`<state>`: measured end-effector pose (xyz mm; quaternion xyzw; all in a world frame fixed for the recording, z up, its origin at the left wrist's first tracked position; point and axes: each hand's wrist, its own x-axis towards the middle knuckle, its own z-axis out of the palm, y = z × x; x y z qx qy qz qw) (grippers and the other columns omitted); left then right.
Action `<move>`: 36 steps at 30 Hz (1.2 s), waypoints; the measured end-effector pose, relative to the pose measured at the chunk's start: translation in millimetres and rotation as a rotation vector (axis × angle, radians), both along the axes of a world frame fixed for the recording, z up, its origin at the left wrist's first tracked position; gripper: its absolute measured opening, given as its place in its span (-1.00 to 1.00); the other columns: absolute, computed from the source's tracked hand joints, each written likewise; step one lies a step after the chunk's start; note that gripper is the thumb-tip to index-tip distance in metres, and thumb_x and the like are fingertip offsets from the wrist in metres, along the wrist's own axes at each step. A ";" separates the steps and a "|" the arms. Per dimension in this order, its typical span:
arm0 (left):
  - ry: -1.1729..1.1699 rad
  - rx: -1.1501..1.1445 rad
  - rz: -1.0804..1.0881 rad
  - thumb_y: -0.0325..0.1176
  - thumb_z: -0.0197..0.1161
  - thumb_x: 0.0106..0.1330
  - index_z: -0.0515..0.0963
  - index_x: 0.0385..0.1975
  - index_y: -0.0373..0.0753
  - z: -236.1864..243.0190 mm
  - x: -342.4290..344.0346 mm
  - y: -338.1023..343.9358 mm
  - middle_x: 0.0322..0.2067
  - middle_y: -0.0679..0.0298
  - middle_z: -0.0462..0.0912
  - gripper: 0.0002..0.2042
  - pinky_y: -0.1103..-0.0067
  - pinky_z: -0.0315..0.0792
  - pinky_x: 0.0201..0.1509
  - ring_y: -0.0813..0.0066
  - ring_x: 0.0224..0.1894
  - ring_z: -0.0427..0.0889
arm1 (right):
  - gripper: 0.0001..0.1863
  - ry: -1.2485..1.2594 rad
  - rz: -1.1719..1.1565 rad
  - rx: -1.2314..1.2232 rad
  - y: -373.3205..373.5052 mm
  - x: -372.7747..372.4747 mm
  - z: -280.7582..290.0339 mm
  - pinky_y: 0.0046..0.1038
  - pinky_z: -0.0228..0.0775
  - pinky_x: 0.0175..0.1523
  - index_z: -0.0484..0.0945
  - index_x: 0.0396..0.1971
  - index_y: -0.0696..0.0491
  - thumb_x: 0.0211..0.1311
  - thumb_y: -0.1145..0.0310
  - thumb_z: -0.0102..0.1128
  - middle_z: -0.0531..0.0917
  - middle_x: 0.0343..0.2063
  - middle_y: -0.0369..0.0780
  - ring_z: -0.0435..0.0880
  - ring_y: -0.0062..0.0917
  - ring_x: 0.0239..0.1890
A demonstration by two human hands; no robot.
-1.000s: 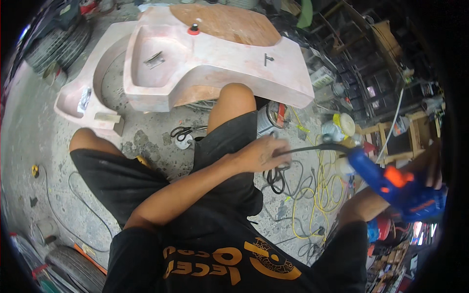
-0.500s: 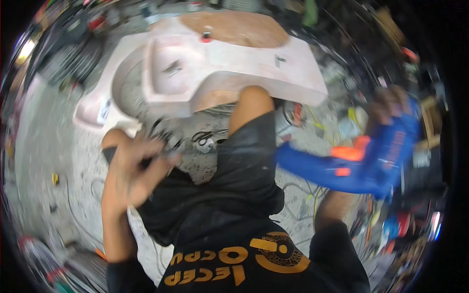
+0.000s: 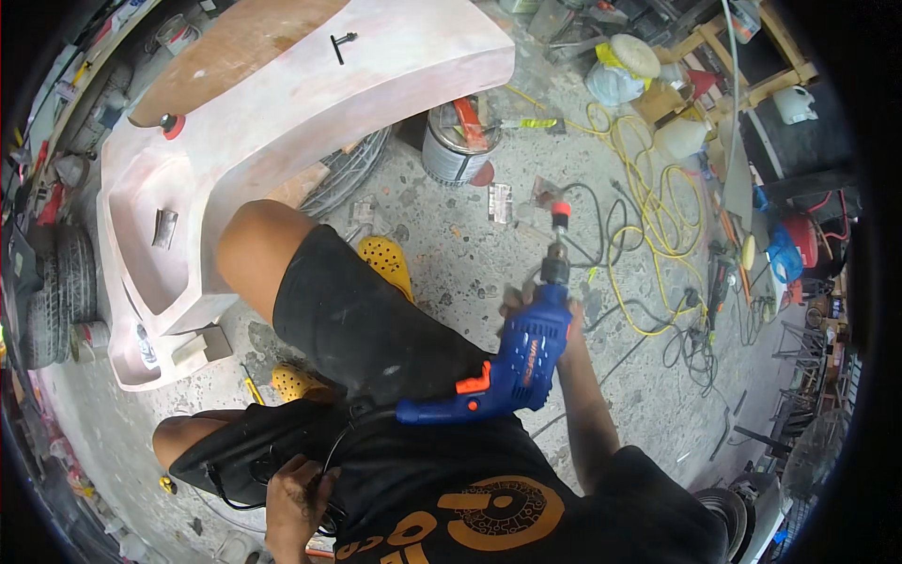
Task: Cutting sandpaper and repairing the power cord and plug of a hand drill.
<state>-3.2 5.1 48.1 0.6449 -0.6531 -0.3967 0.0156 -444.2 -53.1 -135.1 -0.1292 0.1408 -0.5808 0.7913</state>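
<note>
My right hand (image 3: 569,324) grips a blue power drill (image 3: 532,352) from beneath around its body, fingers partly hidden. The drill's chuck (image 3: 555,267) points away from me and carries a red-tipped attachment (image 3: 561,214). Its orange trigger (image 3: 474,380) and handle lie toward the left, over my lap. From the handle end a black cord (image 3: 346,434) runs down to my left hand (image 3: 299,498), which is closed around it near my left thigh. A T-shaped chuck key (image 3: 344,47) lies on the pale pink moulded panel (image 3: 376,80).
On the panel sit a small red-and-black piece (image 3: 172,127) and a curved scrap (image 3: 165,228). Beyond my knees stands a paint can (image 3: 458,146). Yellow cable (image 3: 648,221) loops over the concrete floor at the right, near a white tub (image 3: 617,80). A screwdriver (image 3: 251,385) lies by my foot.
The view has swung to the right. My right hand has brought the drill in over my lap, chuck now pointing away. My left hand has dropped and closed on the cord.
</note>
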 end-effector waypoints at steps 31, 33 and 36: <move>0.163 0.194 0.300 -0.51 0.38 0.25 0.51 -0.28 -0.40 -43.1 -29.8 -58.7 -0.37 0.10 0.57 -0.83 0.45 0.43 -0.21 0.30 -0.32 0.55 | -0.36 0.420 -0.052 0.664 18.2 -92.2 -155.2 0.11 0.51 0.23 0.43 0.26 0.08 0.32 0.01 0.33 0.63 -0.08 -0.16 0.69 -0.25 -0.01; 0.209 0.117 0.361 -0.51 0.40 0.21 0.55 -0.28 -0.38 -49.5 -18.5 -45.0 -0.33 0.11 0.59 -0.83 0.45 0.45 -0.18 0.28 -0.27 0.59 | -0.48 0.450 -0.039 0.729 10.0 -84.6 -163.4 -0.04 0.58 0.09 0.54 0.08 0.03 0.30 -0.02 0.36 0.67 -0.16 -0.20 0.70 -0.33 -0.10; 0.262 -0.153 0.336 -0.50 0.43 0.17 0.57 -0.27 -0.33 -50.2 -26.9 -48.3 -0.21 0.08 0.61 -0.81 0.42 0.50 -0.08 0.20 -0.16 0.64 | -0.65 0.450 -0.096 0.722 24.3 -108.5 -185.8 -0.19 0.62 -0.07 0.60 -0.05 -0.02 0.32 0.07 0.35 0.69 -0.26 -0.23 0.70 -0.38 -0.16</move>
